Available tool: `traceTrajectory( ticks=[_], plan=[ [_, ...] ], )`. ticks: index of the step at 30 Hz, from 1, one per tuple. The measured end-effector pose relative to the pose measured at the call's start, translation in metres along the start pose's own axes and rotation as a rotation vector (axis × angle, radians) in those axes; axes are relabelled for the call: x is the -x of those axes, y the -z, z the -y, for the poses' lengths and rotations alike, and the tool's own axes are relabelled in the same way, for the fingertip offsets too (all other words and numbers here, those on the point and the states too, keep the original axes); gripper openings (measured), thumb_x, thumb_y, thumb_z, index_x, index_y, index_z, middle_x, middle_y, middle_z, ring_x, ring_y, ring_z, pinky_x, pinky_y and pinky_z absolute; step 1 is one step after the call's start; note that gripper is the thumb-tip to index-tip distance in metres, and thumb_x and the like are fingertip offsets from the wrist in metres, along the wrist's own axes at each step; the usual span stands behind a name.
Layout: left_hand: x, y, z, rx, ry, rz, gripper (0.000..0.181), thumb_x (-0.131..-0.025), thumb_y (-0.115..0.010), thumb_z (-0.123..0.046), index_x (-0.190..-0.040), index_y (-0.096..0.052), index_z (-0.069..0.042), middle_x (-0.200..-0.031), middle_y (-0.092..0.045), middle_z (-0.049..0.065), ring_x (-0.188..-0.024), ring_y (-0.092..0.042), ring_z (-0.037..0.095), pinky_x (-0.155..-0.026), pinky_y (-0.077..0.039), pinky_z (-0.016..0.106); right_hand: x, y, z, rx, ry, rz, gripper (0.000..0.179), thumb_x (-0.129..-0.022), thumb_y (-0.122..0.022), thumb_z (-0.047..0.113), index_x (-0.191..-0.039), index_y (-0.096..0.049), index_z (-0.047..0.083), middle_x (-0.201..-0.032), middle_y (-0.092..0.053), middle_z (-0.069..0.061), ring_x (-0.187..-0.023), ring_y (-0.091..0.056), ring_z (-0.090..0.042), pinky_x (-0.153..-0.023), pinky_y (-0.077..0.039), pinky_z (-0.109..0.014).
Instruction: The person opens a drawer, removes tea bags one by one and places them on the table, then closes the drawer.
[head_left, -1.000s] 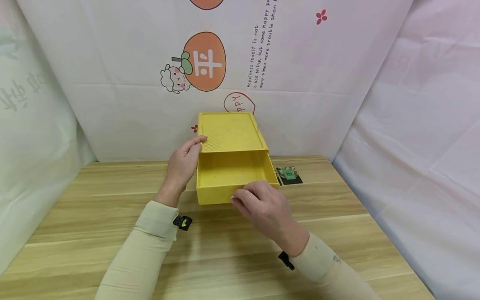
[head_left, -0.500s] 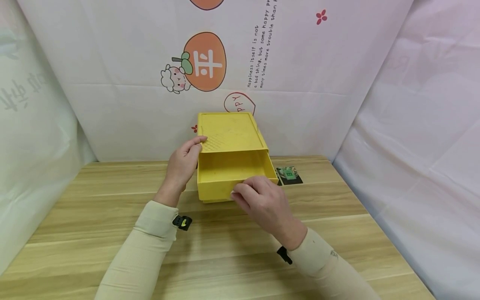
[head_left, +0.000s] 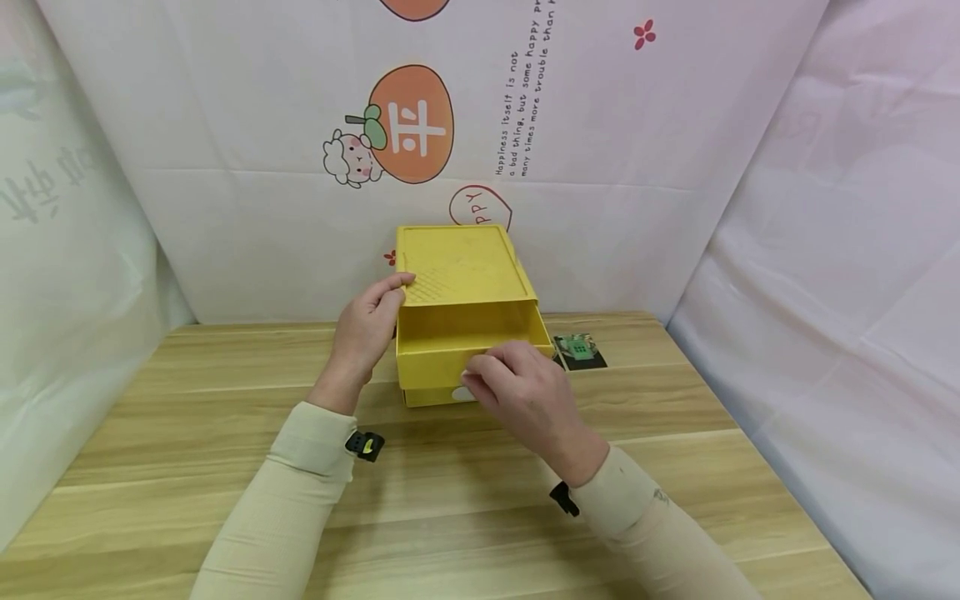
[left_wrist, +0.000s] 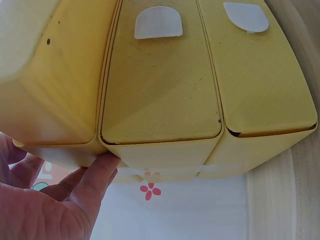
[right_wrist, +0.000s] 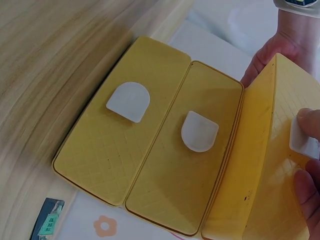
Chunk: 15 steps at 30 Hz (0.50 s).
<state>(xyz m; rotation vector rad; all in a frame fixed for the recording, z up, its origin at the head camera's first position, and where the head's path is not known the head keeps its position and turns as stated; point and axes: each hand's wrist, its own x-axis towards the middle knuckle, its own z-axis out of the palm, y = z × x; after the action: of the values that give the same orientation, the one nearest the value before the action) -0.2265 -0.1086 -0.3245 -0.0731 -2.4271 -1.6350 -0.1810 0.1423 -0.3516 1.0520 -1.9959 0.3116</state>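
Note:
A yellow drawer cabinet (head_left: 465,262) stands on the table with its top drawer (head_left: 427,368) partly pulled out. My right hand (head_left: 528,404) is at the drawer's front, its thumb and fingers pinching the white handle (right_wrist: 302,137), as the right wrist view shows. My left hand (head_left: 365,329) rests against the cabinet's upper left edge, with a fingertip over the top and other fingers along the side (left_wrist: 95,175). Below the open drawer, the middle drawer (left_wrist: 160,90) and bottom drawer (left_wrist: 265,75) are shut, each with a white tab handle. The visible part of the open drawer's inside looks bare.
A small dark card with a green print (head_left: 579,350) lies on the wooden table (head_left: 450,517) just right of the cabinet. A white printed cloth (head_left: 285,242) hangs close behind it, and pale sheets (head_left: 840,275) enclose both sides.
The top drawer has slid back toward the cabinet, and my right hand has moved forward with it. A white tab below has come into view. My left hand keeps its place.

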Motion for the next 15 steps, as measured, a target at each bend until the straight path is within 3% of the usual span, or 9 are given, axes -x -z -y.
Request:
traceTrajectory(
  ticks=[15],
  plan=[
    [0.0001, -0.0003, 0.0, -0.003, -0.007, -0.006, 0.043, -0.109, -0.04, -0.04, -0.145, -0.063, -0.034, -0.152, -0.056, -0.007, -0.046, -0.025, 0.012, -0.045, -0.026, 0.028, -0.0063, -0.0069, -0.0049, -0.002, -0.015, -0.01, 0.019, -0.091, -0.083, 0.025, -0.1, -0.074, 0.012, -0.093, -0.066, -0.004, -0.082, -0.064, -0.019, -0.069, -0.059, -0.031]
  ],
)
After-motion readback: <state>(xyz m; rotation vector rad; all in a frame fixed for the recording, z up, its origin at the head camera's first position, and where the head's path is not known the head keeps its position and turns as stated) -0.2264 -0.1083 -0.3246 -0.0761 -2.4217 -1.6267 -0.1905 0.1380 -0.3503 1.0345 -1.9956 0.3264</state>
